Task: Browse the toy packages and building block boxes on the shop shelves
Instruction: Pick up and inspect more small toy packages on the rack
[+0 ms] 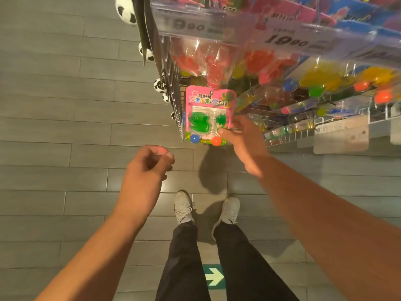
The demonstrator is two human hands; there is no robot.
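Note:
A pink blister-card toy package (208, 115) with green sticky hands and a blue and an orange ball hangs at the left end of the shop shelves (238, 33). My right hand (245, 144) pinches its lower right corner between thumb and fingers. My left hand (147, 170) hovers to the lower left of the package, apart from it, with fingers loosely curled and holding nothing. More packages of the same kind, with red, yellow and orange toys (321, 79), hang on hooks along the rack to the right.
Clear price-tag strips (286, 40) run along the shelf fronts overhead. Black-and-white toy footballs (125, 9) hang down the rack's left side. The grey plank floor (65, 105) stretches left; my white shoes (184, 207) stand on it above a green arrow sticker (213, 278).

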